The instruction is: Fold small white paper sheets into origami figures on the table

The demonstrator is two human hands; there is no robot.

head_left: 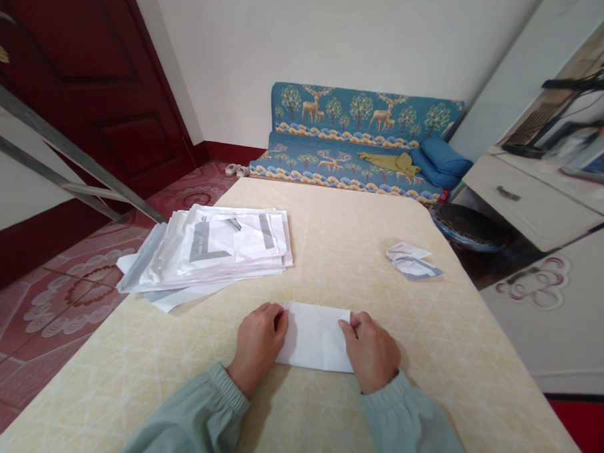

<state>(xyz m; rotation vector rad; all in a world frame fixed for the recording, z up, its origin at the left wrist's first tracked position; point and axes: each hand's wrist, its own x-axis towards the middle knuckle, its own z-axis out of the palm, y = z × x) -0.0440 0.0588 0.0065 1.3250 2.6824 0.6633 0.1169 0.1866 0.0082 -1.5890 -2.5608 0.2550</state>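
Grip: our left hand (pixel 259 341) and right hand (pixel 373 350) clamped on paper (pixel 314 337) at opposite ends | Paper: on bench (pixel 342 221), between left and right edges | Stack (pixel 231 243): left edge | Folded piece (pixel 413 261): near right edge | Step: we seem mid-fold | Next: calls for even pressure, we judge

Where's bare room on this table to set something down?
The table is bare between the stack of sheets and the small folded paper, reaching the far edge. Another patch lies between the right hand and the right edge. Crowded: under the stack, and where the left hand and right hand hold the white paper.
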